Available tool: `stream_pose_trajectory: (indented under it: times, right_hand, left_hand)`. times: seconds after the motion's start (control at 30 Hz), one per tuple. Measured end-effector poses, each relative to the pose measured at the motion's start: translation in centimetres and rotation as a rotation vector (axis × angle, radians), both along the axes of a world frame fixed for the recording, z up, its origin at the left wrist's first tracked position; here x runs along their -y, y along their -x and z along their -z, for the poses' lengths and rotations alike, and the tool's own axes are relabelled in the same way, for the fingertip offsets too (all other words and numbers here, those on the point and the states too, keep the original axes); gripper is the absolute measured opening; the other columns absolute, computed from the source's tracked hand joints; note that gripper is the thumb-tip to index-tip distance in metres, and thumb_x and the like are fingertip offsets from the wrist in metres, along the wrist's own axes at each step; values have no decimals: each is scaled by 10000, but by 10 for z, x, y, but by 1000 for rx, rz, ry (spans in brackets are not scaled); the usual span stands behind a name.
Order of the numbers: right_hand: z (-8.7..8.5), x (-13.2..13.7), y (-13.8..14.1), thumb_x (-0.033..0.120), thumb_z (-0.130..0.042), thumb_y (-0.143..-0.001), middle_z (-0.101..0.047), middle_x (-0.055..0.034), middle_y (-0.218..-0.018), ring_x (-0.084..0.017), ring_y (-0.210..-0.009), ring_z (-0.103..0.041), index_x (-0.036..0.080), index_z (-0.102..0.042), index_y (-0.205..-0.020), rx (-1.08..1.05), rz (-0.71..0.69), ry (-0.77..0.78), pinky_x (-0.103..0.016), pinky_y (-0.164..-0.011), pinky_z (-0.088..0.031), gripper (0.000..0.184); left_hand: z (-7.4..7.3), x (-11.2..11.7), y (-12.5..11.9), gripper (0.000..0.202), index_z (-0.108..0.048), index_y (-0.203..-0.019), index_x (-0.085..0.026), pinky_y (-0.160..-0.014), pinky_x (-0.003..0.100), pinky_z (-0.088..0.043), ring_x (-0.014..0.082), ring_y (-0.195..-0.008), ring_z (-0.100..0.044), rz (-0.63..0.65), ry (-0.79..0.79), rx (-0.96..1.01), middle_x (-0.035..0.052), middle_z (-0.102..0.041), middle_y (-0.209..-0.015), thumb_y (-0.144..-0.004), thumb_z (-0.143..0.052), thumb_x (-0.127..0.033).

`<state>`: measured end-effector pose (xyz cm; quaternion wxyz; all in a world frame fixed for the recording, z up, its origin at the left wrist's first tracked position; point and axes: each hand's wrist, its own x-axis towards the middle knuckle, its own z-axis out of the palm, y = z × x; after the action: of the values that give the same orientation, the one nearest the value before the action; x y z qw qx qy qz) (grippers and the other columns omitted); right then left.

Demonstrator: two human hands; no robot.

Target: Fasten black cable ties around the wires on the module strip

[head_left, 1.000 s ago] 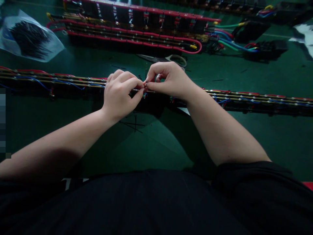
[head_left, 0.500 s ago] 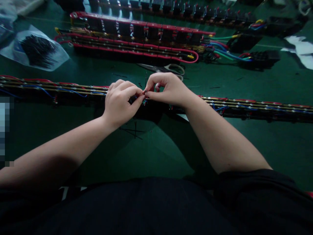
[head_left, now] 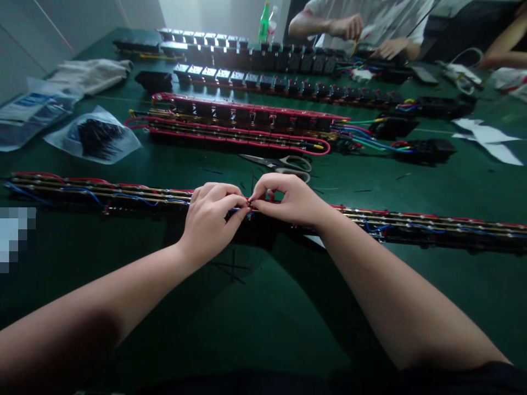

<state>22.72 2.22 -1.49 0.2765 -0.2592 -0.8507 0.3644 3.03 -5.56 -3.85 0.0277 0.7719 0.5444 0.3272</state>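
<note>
From the head camera: pinches with left hand (head_left: 212, 219) and right hand (head_left: 288, 200), fingertips pressed together on one tiny spot of the near wired strip (head_left: 411, 222). Runs left to right, directly under both hands, equally near each. Beyond this strip: one scissors (head_left: 284, 163), three further strips (head_left: 247, 118), one bag of black ties (head_left: 96, 140).

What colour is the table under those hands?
Dark green; the table shows best in the head view.

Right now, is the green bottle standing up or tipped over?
Standing up: the green bottle is straight, neck on top, far across the table.
</note>
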Motion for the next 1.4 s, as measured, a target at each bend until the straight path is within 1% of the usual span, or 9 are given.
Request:
stream_pose_trajectory:
  times: [0.23,0.67,0.97,1.1,1.27,1.4]
  right_hand:
    - [-1,0,-1,183,-663,-828,-683,-12,-767,-137,-707,-607,174,-683,-782,8,2,-25,-269,-654,-473,51]
    - [2,-2,-1,232,-670,-850,-672,-13,-778,-149,-735,-598,189,-664,-761,23,-10,-50,-289,-697,-464,99]
    - [4,-1,1,199,-653,-840,-648,-18,-772,-148,-723,-581,183,-644,-742,67,19,-116,-281,-677,-439,100]
    - [4,0,0,189,-653,-843,-649,-23,-765,-150,-721,-579,178,-647,-734,65,9,-148,-282,-675,-434,109]
    - [3,2,1,165,-656,-829,-654,-26,-769,-161,-750,-574,189,-627,-712,73,1,-188,-292,-710,-438,123]
    - [0,3,3,164,-634,-847,-647,-36,-769,-169,-765,-569,191,-613,-686,97,-36,-240,-305,-738,-441,165]
  left_hand:
    - [1,1,-1,102,-712,-848,-239,-909,439,-468,234,-1019,-640,13,-11,37,31,-736,-1016,-928,-664,-281]
    - [1,0,-1,106,-707,-850,-239,-897,427,-475,224,-1010,-651,13,-37,33,31,-744,-1004,-933,-653,-278]
    - [1,0,0,131,-682,-854,-235,-915,418,-455,216,-1017,-638,30,-30,60,27,-736,-1017,-956,-639,-304]
    - [2,1,-1,133,-678,-851,-232,-909,416,-451,219,-1015,-637,32,-39,51,30,-733,-1010,-955,-641,-307]
    - [2,1,0,134,-676,-847,-232,-908,413,-451,219,-1016,-633,25,-28,42,26,-734,-1008,-955,-640,-303]
    - [2,0,0,132,-673,-852,-217,-906,410,-449,221,-1009,-634,20,-37,44,30,-731,-1010,-953,-642,-295]
